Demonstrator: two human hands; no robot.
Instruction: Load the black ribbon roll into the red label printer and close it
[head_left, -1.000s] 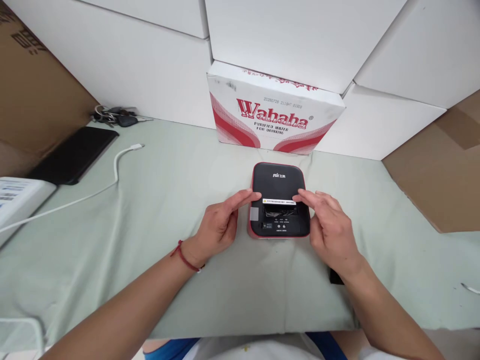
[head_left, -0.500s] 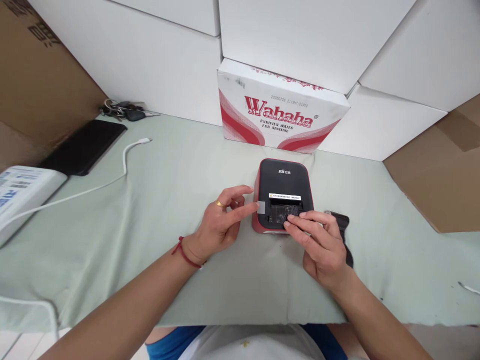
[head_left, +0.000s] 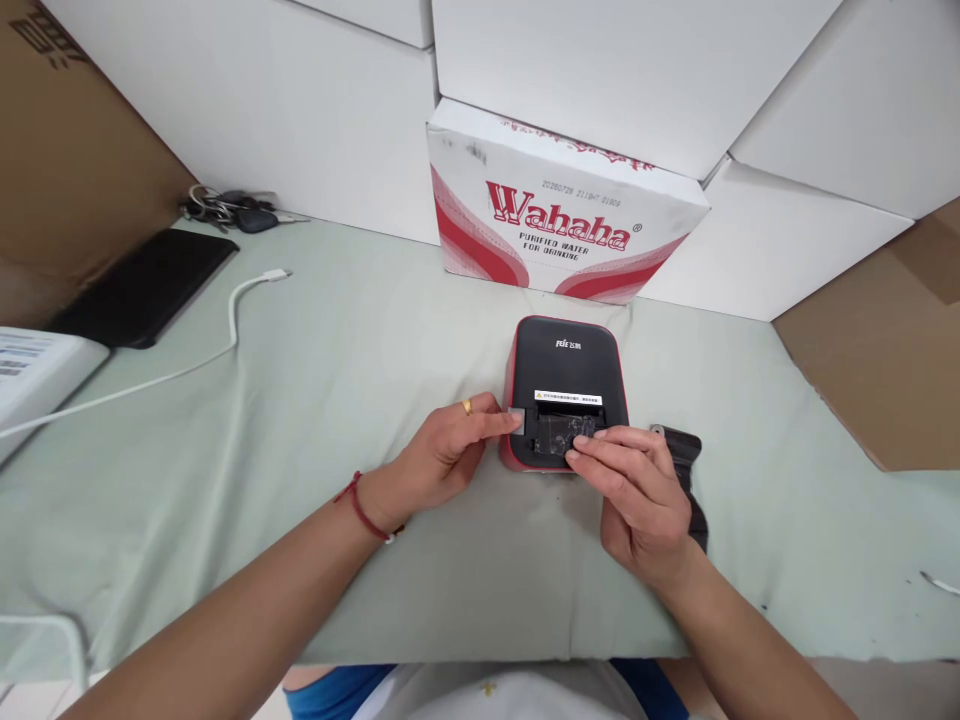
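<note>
A small label printer (head_left: 571,365) with a black top and red sides stands on the cloth. A piece of clear tape (head_left: 517,421) sticks out at its left edge. My left hand (head_left: 450,450) is at that edge, its fingertips pinched together on the tape. Shiny dark film (head_left: 553,434) covers the slot at the printer's front, below a white warning sticker (head_left: 568,397). My right hand (head_left: 645,495) has its fingertips closed on the film's right end; its thumb is partly hidden.
A black strap-like piece (head_left: 694,505) lies beside my right hand. Behind the printer stands a Wahaha carton (head_left: 562,215) against white boxes. To the left are keys (head_left: 232,210), a black phone-like slab (head_left: 150,290), a white cable (head_left: 234,310) and a white box (head_left: 45,375).
My left hand has closed its raised fingers onto the tape at the printer's left edge. The tape has shifted slightly left. My right hand stays on the film.
</note>
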